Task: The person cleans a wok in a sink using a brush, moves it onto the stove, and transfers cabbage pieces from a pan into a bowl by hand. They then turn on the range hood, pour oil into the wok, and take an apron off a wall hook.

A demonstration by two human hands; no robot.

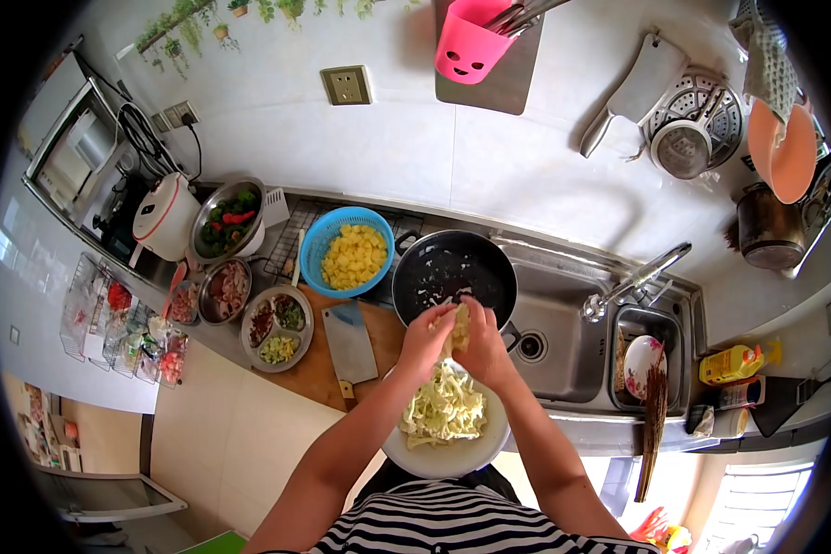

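My left hand and my right hand are together over the near rim of a black pan. Between them they grip a pale piece of cabbage, its lower part partly hidden by the fingers. Below my wrists, close to my body, a white bowl is heaped with torn pale yellow-green cabbage. Small whitish bits lie on the dark inside of the pan. The pan rests at the left edge of the sink.
A cleaver lies on the wooden cutting board. Left of the pan stand a blue basket of yellow cubes, a divided plate of chopped ingredients and metal bowls. The sink with its faucet is at right.
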